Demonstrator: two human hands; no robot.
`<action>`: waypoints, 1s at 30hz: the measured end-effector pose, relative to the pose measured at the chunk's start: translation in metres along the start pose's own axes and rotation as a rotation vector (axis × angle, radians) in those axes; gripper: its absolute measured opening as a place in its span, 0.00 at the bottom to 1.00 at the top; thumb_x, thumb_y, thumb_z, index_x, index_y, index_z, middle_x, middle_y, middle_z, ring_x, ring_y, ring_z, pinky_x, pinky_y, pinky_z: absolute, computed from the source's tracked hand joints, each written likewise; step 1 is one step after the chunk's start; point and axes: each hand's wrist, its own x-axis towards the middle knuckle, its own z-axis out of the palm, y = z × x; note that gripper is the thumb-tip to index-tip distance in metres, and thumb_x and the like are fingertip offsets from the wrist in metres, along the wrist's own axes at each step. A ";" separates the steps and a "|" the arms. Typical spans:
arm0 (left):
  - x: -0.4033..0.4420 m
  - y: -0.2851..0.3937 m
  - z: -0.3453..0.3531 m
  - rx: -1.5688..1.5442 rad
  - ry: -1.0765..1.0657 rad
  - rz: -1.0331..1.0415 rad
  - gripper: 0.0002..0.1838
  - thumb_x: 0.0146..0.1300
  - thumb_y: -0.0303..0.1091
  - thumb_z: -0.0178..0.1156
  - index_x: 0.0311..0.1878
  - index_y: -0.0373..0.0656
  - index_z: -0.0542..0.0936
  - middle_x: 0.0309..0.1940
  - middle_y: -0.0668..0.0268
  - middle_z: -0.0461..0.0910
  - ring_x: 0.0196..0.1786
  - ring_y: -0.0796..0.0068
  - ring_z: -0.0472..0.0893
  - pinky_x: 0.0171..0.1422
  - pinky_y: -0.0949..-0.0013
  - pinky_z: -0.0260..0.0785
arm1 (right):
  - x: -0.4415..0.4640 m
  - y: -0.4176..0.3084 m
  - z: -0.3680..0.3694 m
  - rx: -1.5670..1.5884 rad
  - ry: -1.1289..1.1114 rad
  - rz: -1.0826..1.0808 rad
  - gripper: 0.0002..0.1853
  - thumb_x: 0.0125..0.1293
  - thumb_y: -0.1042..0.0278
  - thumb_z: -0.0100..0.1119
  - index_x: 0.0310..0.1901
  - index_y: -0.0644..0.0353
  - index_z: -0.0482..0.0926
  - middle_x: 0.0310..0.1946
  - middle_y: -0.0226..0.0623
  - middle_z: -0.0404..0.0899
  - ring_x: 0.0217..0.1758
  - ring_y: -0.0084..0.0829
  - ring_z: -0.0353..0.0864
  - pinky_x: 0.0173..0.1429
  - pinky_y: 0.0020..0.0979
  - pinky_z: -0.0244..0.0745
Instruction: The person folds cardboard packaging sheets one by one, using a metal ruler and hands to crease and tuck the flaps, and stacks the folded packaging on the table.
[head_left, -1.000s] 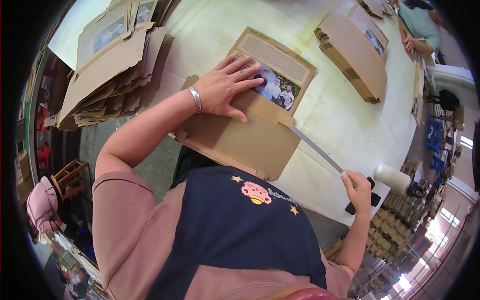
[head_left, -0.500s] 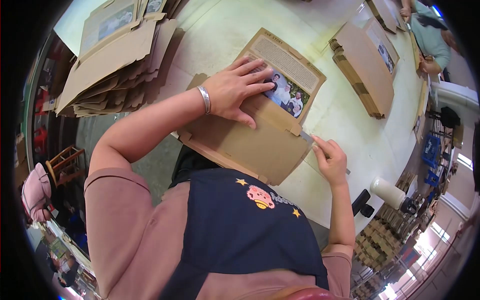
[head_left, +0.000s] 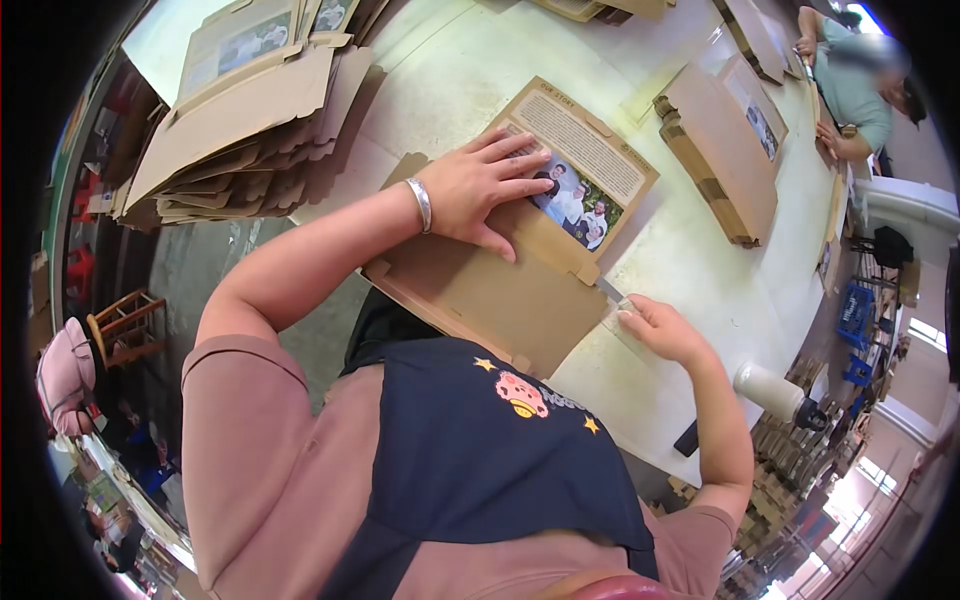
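My left hand (head_left: 482, 190), with a silver bracelet at the wrist, lies flat with spread fingers on a brown cardboard sheet (head_left: 520, 290). Printed text and a group photo (head_left: 577, 205) show on the sheet's upper part. At the sheet's right edge my right hand (head_left: 655, 325) pinches a thin grey metal strip (head_left: 608, 290). One end of the strip reaches the small tab by the cardboard's fold; the rest is hidden by my fingers.
A large stack of cardboard sheets (head_left: 240, 130) stands at the upper left, another stack (head_left: 725, 160) at the upper right. A white bottle (head_left: 770, 388) and a black object (head_left: 687, 440) are at the right edge. A co-worker (head_left: 850, 95) is across the table.
My right hand has moved up and left along the strip, from its far end to beside the cardboard. My left hand still presses on the sheet. The co-worker's arms have shifted.
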 end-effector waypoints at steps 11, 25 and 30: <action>0.025 0.012 0.009 -0.174 0.450 -0.409 0.37 0.67 0.61 0.67 0.72 0.51 0.75 0.76 0.45 0.68 0.80 0.43 0.64 0.85 0.43 0.52 | -0.008 -0.017 0.067 -0.614 0.809 -0.103 0.10 0.69 0.66 0.67 0.49 0.52 0.79 0.32 0.38 0.83 0.31 0.45 0.85 0.33 0.42 0.80; -0.029 -0.001 -0.051 -1.363 0.080 -0.610 0.29 0.83 0.54 0.47 0.37 0.40 0.85 0.19 0.66 0.80 0.24 0.79 0.79 0.33 0.74 0.70 | -0.009 -0.028 0.051 0.323 0.666 0.181 0.16 0.70 0.61 0.73 0.55 0.55 0.83 0.23 0.27 0.76 0.27 0.19 0.72 0.37 0.23 0.68; -0.011 0.031 -0.030 -0.501 -0.169 -0.500 0.27 0.79 0.56 0.53 0.35 0.43 0.84 0.21 0.62 0.83 0.25 0.68 0.83 0.33 0.66 0.74 | 0.005 -0.028 0.060 -0.078 1.009 -0.005 0.18 0.63 0.56 0.78 0.51 0.52 0.84 0.34 0.31 0.80 0.33 0.31 0.81 0.39 0.34 0.77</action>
